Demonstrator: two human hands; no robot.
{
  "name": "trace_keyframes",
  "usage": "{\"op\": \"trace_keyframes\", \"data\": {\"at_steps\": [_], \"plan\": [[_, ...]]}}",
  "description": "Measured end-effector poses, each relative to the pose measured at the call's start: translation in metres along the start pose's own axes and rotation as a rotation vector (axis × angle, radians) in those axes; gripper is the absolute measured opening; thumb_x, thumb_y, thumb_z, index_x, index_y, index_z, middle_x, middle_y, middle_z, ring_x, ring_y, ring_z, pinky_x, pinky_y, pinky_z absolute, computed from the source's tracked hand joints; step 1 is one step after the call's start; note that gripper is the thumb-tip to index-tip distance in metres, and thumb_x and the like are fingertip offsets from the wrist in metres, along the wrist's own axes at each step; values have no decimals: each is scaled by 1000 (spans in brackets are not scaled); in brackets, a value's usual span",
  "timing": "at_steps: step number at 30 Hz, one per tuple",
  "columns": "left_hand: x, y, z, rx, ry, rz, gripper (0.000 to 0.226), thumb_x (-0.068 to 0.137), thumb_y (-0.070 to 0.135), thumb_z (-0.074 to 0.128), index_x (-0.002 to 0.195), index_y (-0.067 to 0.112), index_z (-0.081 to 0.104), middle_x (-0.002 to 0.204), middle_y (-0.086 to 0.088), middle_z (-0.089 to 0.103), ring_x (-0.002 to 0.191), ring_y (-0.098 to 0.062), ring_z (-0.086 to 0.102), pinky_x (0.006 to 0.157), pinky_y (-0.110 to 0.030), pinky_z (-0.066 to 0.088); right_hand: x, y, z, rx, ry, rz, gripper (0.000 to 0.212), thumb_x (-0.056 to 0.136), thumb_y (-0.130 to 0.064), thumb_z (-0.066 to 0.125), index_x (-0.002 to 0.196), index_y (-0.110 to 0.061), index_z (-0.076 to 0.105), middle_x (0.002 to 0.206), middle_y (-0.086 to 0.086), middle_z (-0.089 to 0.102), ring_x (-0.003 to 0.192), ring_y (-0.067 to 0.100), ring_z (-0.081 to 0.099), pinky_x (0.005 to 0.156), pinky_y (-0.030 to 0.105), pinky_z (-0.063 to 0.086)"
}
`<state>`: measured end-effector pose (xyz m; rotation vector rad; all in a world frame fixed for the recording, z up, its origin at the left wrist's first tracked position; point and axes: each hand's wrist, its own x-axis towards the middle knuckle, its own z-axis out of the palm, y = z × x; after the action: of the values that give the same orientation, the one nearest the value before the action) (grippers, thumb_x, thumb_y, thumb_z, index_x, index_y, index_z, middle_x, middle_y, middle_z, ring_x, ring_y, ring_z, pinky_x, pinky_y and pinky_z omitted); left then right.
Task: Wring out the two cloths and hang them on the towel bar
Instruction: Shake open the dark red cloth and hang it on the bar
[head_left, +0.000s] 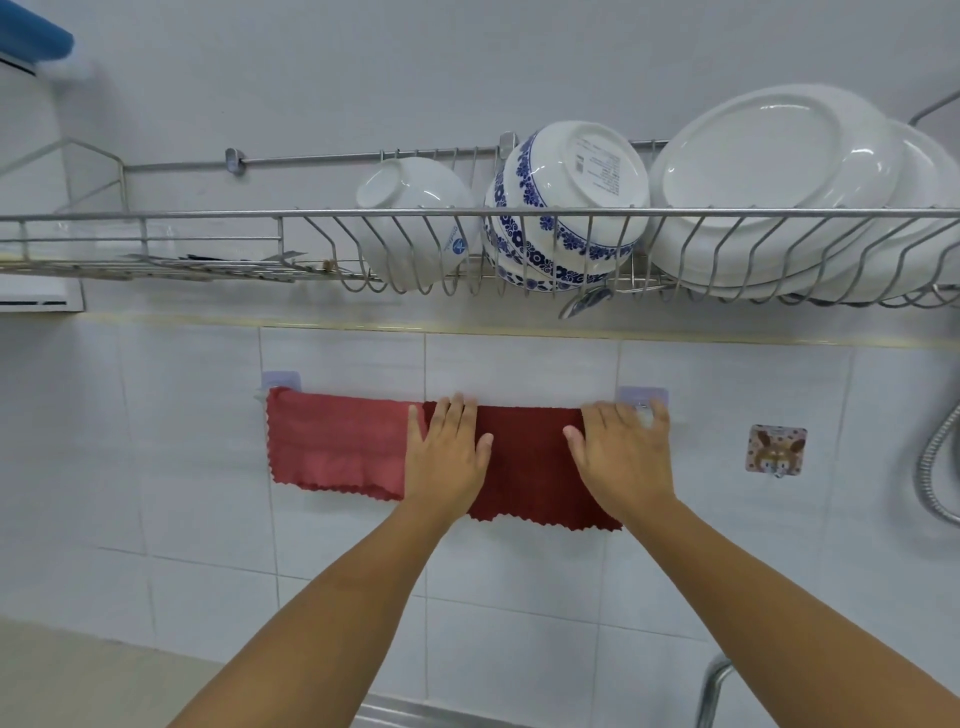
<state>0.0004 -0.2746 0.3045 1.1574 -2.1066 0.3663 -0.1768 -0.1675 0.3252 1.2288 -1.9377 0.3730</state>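
Two cloths hang side by side over the towel bar (644, 410) on the tiled wall. The lighter pink-red cloth (335, 444) covers the bar's left half. The darker red cloth (527, 467) covers the right half, its left edge lapping the pink one. My left hand (447, 457) lies flat, fingers apart, on the dark cloth's left edge where the two cloths meet. My right hand (621, 460) lies flat on the dark cloth's right edge, fingertips reaching the bar's right bracket. The bar itself is mostly hidden by the cloths.
A wire dish rack (208, 214) runs across the wall above, holding a white bowl (410, 218), a blue-patterned bowl (566, 208) and white plates (769, 187). A decorated wall hook (775, 449) and a shower hose (935, 467) are at the right. A tap pipe (711, 691) rises at the bottom.
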Motion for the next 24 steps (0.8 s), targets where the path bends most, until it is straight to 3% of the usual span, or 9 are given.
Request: {"op": "trace_keyframes", "data": {"at_steps": [7,19,24], "plan": [[6,-12,-3,63,-102,40,59,102,46,11,153,19,0,163,0,3,150,-15,0,117,-52,-9,3,7,1,-44,-66,0,55,99,-50,26,128,-14,56,117,2,68,116,22,59,111,56,3],[10,-10,-11,75,-179,28,56,103,40,8,153,17,3,163,-1,6,150,-17,1,120,-54,-3,2,1,-2,43,-101,57,56,98,-52,24,130,-16,52,126,3,63,125,22,51,113,56,11],[14,-8,-18,55,-235,33,56,104,39,9,153,14,5,163,-4,7,150,-19,3,119,-53,-2,5,8,-9,19,-130,18,58,99,-52,16,130,-19,51,126,-1,63,125,18,51,115,57,3]]}}
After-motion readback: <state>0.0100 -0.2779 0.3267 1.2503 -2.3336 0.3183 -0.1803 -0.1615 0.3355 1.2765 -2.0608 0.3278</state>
